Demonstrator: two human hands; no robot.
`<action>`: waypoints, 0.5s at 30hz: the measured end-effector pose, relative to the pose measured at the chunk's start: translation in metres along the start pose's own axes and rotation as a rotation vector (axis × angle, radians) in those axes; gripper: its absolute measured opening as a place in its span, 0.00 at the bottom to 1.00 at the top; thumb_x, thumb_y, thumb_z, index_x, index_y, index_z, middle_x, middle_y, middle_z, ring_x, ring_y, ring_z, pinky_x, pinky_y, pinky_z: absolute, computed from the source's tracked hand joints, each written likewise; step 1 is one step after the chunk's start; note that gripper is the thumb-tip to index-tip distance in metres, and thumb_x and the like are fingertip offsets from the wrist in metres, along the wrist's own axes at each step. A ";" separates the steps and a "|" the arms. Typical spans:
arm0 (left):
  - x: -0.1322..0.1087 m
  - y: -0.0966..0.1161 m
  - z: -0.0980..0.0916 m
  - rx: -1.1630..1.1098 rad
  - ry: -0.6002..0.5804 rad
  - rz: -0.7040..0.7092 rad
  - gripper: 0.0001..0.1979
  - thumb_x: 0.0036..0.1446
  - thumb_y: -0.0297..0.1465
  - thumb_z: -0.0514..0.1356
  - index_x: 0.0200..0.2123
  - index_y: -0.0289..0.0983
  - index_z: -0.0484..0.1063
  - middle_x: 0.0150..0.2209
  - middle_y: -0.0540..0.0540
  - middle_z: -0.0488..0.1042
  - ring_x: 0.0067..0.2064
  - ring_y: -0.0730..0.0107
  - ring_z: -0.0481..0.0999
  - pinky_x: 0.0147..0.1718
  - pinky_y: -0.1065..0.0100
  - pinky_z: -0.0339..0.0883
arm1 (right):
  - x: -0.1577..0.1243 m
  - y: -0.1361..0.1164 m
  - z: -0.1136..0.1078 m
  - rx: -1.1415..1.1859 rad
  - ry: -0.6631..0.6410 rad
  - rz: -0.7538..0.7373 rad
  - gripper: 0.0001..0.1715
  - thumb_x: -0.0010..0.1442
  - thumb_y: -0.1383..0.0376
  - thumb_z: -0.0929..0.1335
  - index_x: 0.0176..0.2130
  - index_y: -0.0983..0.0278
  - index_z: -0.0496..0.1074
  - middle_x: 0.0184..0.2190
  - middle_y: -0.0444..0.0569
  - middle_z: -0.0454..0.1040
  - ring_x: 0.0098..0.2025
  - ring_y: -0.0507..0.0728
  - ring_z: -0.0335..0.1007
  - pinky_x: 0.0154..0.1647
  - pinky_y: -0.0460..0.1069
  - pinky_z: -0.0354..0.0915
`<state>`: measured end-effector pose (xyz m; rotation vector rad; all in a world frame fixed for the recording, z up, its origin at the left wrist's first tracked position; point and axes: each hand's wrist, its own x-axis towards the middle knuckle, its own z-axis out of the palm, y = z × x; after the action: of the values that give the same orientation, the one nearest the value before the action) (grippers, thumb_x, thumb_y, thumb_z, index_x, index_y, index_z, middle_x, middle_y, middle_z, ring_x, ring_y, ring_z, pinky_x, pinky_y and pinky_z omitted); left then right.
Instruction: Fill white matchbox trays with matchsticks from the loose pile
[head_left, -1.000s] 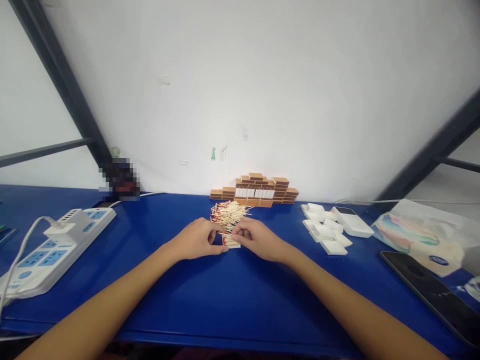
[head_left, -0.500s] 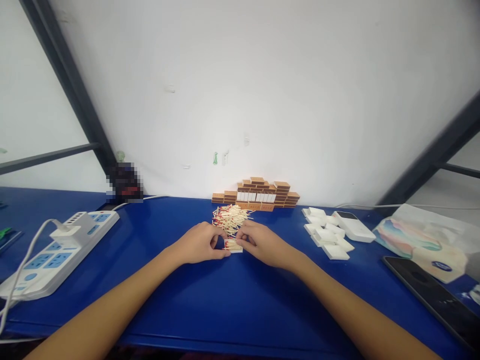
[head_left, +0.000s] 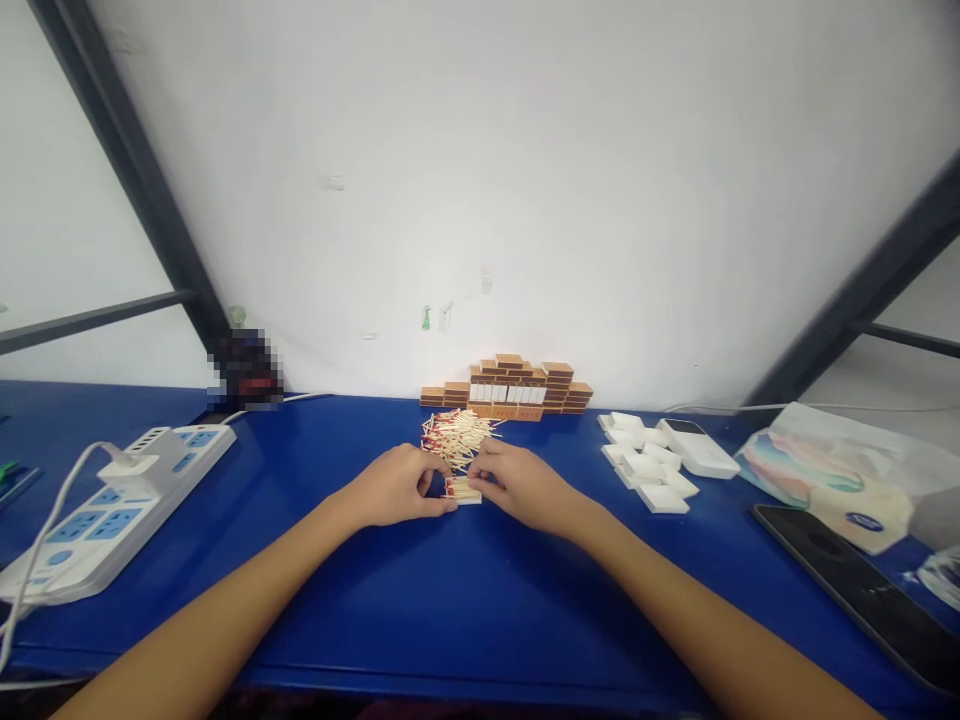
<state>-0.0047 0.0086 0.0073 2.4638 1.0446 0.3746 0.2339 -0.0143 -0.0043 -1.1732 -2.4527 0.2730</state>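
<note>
A small white matchbox tray (head_left: 469, 499) with red-headed matches (head_left: 459, 487) lying in it rests on the blue table between my hands. Curled around its left end, my left hand (head_left: 397, 488) has thumb and fingers closed on the tray, by the match heads. Thumb and forefinger of my right hand (head_left: 525, 488) are pinched at the other end, over the plain ends of the matches; the exact contact is partly hidden. Just behind the tray lies a loose heap of matches (head_left: 459, 432), heads mostly to the left.
Brown matchboxes (head_left: 559, 385) stand stacked against the wall. To the right are several white trays (head_left: 664, 498), a white device with a dark screen (head_left: 701, 452), a tissue pack (head_left: 840, 490) and a phone (head_left: 847, 590). A power strip (head_left: 90, 560) with a plugged-in charger lies left.
The whole view has shifted slightly. Both hands stay at the tray's ends, and the right fingertips have moved only a little over the matches.
</note>
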 end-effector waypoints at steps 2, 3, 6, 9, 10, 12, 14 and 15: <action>0.000 0.000 0.000 0.004 0.001 0.004 0.17 0.55 0.43 0.67 0.43 0.40 0.80 0.23 0.53 0.72 0.24 0.72 0.69 0.25 0.70 0.54 | 0.000 0.000 0.000 0.005 -0.003 -0.003 0.06 0.67 0.69 0.68 0.37 0.63 0.77 0.38 0.48 0.72 0.37 0.53 0.69 0.36 0.47 0.60; 0.000 0.000 0.000 0.004 0.001 0.003 0.17 0.55 0.44 0.67 0.43 0.40 0.80 0.23 0.53 0.72 0.24 0.72 0.69 0.25 0.70 0.54 | 0.000 0.000 0.001 0.008 -0.006 -0.005 0.06 0.67 0.68 0.69 0.38 0.62 0.77 0.38 0.48 0.72 0.37 0.54 0.69 0.37 0.47 0.60; 0.000 0.000 -0.001 0.001 -0.002 -0.010 0.18 0.55 0.44 0.67 0.44 0.39 0.80 0.23 0.53 0.73 0.24 0.72 0.69 0.25 0.70 0.54 | 0.000 -0.002 0.000 0.010 -0.013 0.002 0.06 0.67 0.68 0.69 0.40 0.62 0.78 0.39 0.49 0.72 0.38 0.54 0.70 0.37 0.47 0.61; 0.000 0.000 -0.001 0.006 0.003 -0.009 0.18 0.55 0.44 0.67 0.44 0.39 0.80 0.23 0.53 0.73 0.24 0.72 0.70 0.25 0.70 0.54 | 0.000 -0.003 -0.002 0.020 -0.009 -0.002 0.05 0.67 0.68 0.69 0.40 0.62 0.78 0.38 0.49 0.72 0.38 0.54 0.70 0.37 0.47 0.61; 0.000 0.000 -0.001 0.010 0.005 -0.004 0.18 0.55 0.44 0.67 0.44 0.39 0.80 0.23 0.53 0.73 0.24 0.72 0.70 0.25 0.70 0.54 | 0.000 -0.003 -0.002 0.025 -0.005 -0.009 0.06 0.67 0.69 0.69 0.40 0.62 0.78 0.38 0.48 0.72 0.37 0.54 0.69 0.36 0.47 0.61; -0.001 0.001 -0.001 0.023 0.006 0.008 0.18 0.56 0.44 0.67 0.44 0.39 0.80 0.23 0.53 0.73 0.24 0.72 0.70 0.25 0.70 0.54 | 0.000 -0.004 -0.002 0.035 0.000 -0.017 0.05 0.66 0.69 0.69 0.40 0.63 0.77 0.38 0.48 0.72 0.37 0.54 0.69 0.36 0.46 0.60; -0.001 0.002 0.000 0.035 0.003 0.021 0.18 0.56 0.43 0.67 0.44 0.39 0.80 0.24 0.53 0.73 0.24 0.72 0.70 0.25 0.70 0.54 | 0.000 -0.005 0.000 0.035 -0.005 -0.020 0.05 0.66 0.69 0.69 0.39 0.63 0.77 0.38 0.48 0.72 0.37 0.54 0.69 0.37 0.46 0.60; -0.001 0.002 0.000 0.040 0.001 0.027 0.17 0.56 0.43 0.67 0.44 0.39 0.80 0.23 0.53 0.73 0.24 0.72 0.70 0.25 0.70 0.54 | 0.000 -0.005 0.002 0.031 -0.009 -0.025 0.04 0.66 0.69 0.69 0.39 0.63 0.77 0.38 0.48 0.72 0.38 0.54 0.69 0.37 0.46 0.60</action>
<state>-0.0039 0.0063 0.0083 2.5154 1.0291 0.3666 0.2300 -0.0173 -0.0041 -1.1302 -2.4602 0.3088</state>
